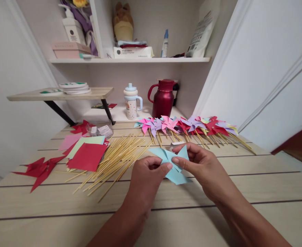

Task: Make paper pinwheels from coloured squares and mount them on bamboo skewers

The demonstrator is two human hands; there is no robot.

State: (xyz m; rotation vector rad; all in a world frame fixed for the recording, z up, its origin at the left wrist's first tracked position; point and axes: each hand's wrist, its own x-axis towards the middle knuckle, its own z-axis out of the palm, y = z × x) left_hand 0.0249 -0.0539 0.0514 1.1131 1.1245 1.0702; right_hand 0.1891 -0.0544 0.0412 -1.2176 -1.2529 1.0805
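Above the front middle of the table, both of my hands grip a light blue paper pinwheel (176,175) whose blades are partly folded to the centre. My left hand (148,178) pinches its left side between thumb and fingers. From the right, my right hand (204,168) pinches it, thumb pressed near the centre and fingers behind. Just beyond the paper, a small whitish item (177,146) is mostly hidden by the hands. Wooden sticks (117,159) lie in a loose pile left of my left hand. Finished pinwheels on sticks (192,125) lie in a row behind.
Red paper squares (87,156) and cut red paper (41,169) lie left, beside small clear packets (101,131). At the back stand a patterned cup (131,106) and a red thermos jug (163,99). A raised wooden stand (99,92) holds white rolls (75,88) below a shelf (130,60).
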